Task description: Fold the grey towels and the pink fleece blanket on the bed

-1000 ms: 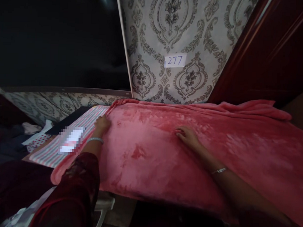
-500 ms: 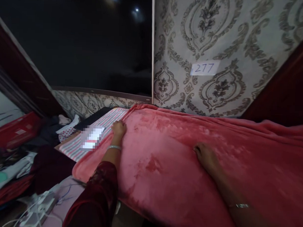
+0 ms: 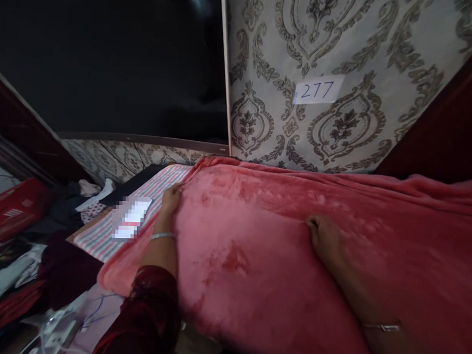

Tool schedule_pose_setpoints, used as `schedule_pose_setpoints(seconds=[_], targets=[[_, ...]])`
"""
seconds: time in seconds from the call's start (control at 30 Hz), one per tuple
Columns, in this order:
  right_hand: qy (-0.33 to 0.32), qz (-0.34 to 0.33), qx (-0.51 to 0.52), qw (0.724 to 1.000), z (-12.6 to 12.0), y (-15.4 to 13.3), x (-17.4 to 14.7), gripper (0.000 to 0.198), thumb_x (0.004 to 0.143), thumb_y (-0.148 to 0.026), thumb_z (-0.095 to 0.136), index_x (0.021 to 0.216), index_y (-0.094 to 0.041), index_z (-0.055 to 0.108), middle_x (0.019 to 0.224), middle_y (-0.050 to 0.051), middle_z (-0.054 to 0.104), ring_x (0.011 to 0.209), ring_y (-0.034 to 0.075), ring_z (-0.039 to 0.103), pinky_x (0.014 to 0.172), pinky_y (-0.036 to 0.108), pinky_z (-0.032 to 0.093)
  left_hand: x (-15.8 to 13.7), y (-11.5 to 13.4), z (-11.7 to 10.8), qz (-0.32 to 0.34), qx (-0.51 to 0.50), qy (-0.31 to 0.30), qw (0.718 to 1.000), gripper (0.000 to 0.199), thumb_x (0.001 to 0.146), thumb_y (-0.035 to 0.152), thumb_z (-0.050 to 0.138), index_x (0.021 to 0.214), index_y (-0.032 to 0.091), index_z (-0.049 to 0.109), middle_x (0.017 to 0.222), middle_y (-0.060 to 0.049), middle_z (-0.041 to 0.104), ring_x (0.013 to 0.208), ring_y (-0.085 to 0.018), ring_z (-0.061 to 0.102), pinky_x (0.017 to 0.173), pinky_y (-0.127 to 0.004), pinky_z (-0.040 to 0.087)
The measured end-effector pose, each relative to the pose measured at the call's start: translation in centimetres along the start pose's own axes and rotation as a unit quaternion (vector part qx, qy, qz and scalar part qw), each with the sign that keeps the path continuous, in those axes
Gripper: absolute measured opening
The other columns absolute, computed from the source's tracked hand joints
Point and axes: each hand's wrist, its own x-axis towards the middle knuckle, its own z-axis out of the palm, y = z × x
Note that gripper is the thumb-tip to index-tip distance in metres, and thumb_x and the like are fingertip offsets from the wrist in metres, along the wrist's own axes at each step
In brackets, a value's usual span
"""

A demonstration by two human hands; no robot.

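A pink-red plush blanket is spread over the surface in front of me. At its far left edge, my left hand is closed on the blanket's border, with the fingertips partly hidden. Farther right, my right hand rests on the blanket with thumb and fingers drawn together on the fabric. Each wrist carries a silvery bracelet. Beside my left hand, a striped cloth shows from under the blanket, and a blurred-out phone-like slab lies on it.
A large dark television screen stands behind on the left. Patterned wallpaper carries a paper marked 277. At lower left are a power strip with white cables, heaped clothes and a red box.
The view has shifted slightly, moving the scene left and up. My right hand has slid a little to the right over the bed of fabric; my left hand stays at the blanket's edge.
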Motion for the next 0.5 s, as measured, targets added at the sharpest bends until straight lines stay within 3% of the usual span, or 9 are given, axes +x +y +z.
schedule_pose_setpoints(seconds=[0.17, 0.3, 0.37, 0.5], targets=[[0.014, 0.024, 0.044, 0.999, -0.9, 0.3, 0.2, 0.025, 0.089, -0.038, 0.042, 0.077, -0.024, 0.059, 0.076, 0.007, 0.066, 0.074, 0.023, 0.060, 0.071, 0.036, 0.049, -0.1, -0.6, -0.8, 0.023, -0.148, 0.023, 0.988, 0.041, 0.079, 0.041, 0.053, 0.107, 0.017, 0.070, 0.093, -0.006, 0.070, 0.087, -0.022, 0.063, 0.084, -0.035, 0.051], [0.002, 0.038, 0.067, 0.997, -1.6, 0.9, 0.1, 0.026, 0.089, -0.041, 0.044, 0.080, -0.024, 0.061, 0.077, 0.007, 0.067, 0.073, 0.023, 0.061, 0.070, 0.036, 0.050, -0.3, -0.2, -1.8, 0.034, -0.197, 0.024, 0.979, 0.038, 0.073, 0.049, 0.061, 0.095, 0.019, 0.072, 0.088, -0.004, 0.068, 0.084, -0.021, 0.061, 0.081, -0.033, 0.050], [-0.015, 0.044, 0.083, 0.995, -1.7, 1.2, 0.0, 0.025, 0.088, -0.041, 0.045, 0.082, -0.024, 0.062, 0.078, 0.006, 0.068, 0.073, 0.023, 0.062, 0.071, 0.036, 0.051, -0.6, 0.2, -2.4, 0.031, -0.200, -0.007, 0.979, 0.040, 0.070, 0.051, 0.068, 0.093, 0.019, 0.073, 0.091, -0.004, 0.069, 0.087, -0.021, 0.061, 0.083, -0.033, 0.050], [-0.028, 0.027, 0.110, 0.993, -1.5, 1.8, -0.2, 0.028, 0.088, -0.040, 0.045, 0.086, -0.023, 0.068, 0.088, 0.007, 0.071, 0.084, 0.024, 0.066, 0.080, 0.039, 0.053, -1.4, 0.9, -3.7, 0.010, -0.178, -0.136, 0.975, 0.057, 0.061, 0.054, 0.079, 0.107, 0.021, 0.075, 0.107, -0.006, 0.072, 0.097, -0.025, 0.063, 0.087, -0.034, 0.050]])
